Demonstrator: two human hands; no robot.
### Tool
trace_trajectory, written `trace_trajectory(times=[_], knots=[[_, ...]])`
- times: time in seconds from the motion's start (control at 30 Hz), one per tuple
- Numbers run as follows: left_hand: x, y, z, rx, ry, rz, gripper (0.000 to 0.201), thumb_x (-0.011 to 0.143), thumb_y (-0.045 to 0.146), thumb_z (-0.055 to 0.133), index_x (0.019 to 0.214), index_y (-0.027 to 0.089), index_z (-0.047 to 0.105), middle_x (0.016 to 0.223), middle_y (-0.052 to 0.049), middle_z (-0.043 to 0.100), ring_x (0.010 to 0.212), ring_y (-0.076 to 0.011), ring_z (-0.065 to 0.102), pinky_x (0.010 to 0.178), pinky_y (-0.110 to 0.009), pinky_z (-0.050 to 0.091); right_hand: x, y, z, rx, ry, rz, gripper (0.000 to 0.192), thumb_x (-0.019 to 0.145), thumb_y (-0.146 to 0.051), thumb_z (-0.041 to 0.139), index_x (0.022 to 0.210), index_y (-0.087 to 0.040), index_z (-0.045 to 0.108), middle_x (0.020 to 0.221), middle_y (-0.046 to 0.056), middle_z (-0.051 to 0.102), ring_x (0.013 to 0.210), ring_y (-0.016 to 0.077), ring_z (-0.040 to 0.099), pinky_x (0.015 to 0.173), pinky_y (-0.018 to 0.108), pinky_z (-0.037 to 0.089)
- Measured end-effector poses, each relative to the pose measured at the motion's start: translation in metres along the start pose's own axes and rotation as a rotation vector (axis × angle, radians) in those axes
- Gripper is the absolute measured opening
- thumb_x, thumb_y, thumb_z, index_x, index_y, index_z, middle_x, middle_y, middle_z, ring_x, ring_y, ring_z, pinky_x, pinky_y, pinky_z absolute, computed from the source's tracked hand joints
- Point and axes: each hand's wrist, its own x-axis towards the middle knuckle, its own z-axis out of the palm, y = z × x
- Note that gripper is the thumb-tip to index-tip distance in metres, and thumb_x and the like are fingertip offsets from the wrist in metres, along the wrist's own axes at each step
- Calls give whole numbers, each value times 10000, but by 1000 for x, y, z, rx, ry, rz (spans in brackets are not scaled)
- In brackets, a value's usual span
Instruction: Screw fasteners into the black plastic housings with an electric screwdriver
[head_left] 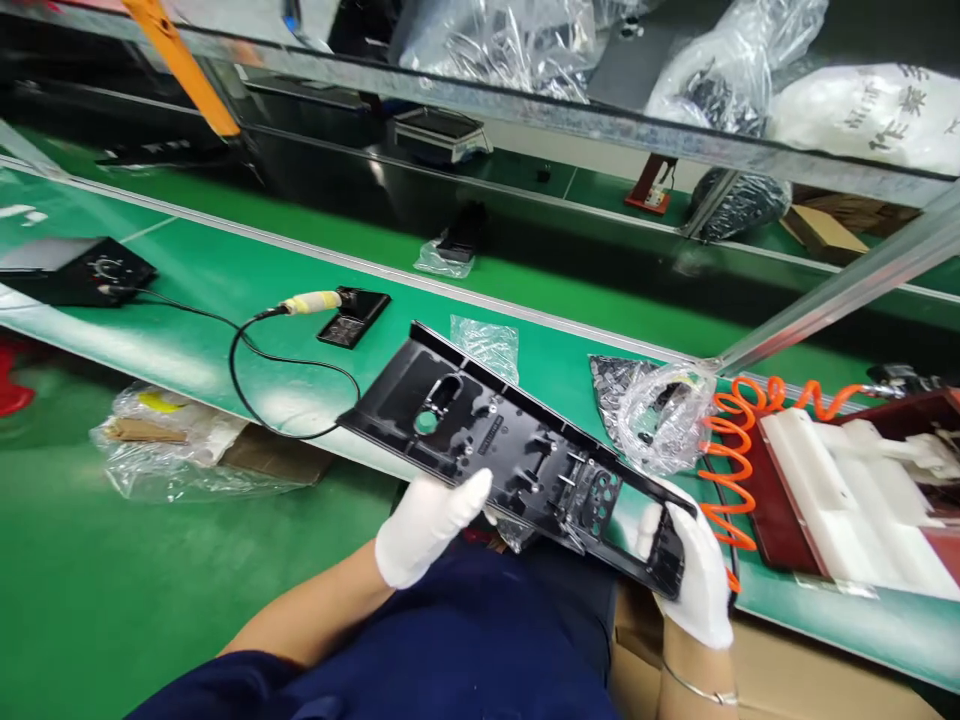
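Observation:
A long black moulded plastic panel is held up in front of me, tilted, its ribbed inner side facing me. An oval opening shows near its left end and a larger rectangular cutout near its right end. My left hand, in a white glove, grips the near edge with its thumb on top; the other fingers are hidden underneath. My right hand, also gloved in white, is closed round the right end, with a fingertip visible through the cutout.
Leftward on the green bench are a soldering iron, its stand and a black control box. Rightward are a bag of small black parts, an orange coiled hose and a white fixture. A shelf spans overhead.

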Motion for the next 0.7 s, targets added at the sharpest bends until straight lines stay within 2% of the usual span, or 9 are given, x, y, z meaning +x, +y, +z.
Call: trace_trajectory(times=[0.2, 0.37, 0.53, 0.7], knots=[[2, 13, 5, 27, -92, 52, 684, 831, 665, 677, 1396, 281, 660, 1251, -113, 757, 1219, -360, 696, 1137, -506, 531, 7, 10, -9, -17, 10, 9, 509, 793, -544, 703, 1141, -204, 555, 690, 4, 561, 534, 106, 515, 475, 242, 436], [4, 7, 3, 58, -45, 27, 631, 798, 717, 681, 1268, 301, 741, 1116, -92, 800, 1070, -351, 753, 1107, -488, 562, 5, 9, -5, -22, 24, -2, 508, 796, -534, 699, 1159, -215, 544, 720, 8, 575, 535, 105, 517, 452, 240, 431], [4, -1, 1, 35, -20, 31, 695, 786, 671, 717, 1380, 312, 676, 1257, -94, 758, 1183, -354, 713, 1107, -460, 564, 4, 9, -4, -12, 17, -19, 488, 825, -535, 690, 1171, -214, 562, 727, 10, 570, 543, 96, 519, 471, 233, 444], [4, -1, 1, 23, 13, 17, 707, 769, 655, 738, 1385, 315, 668, 1290, -82, 745, 1214, -361, 693, 1128, -485, 547, 5, 8, -3, 10, 17, -15, 543, 786, -535, 737, 1186, -207, 571, 737, 6, 574, 558, 91, 524, 473, 221, 450]])
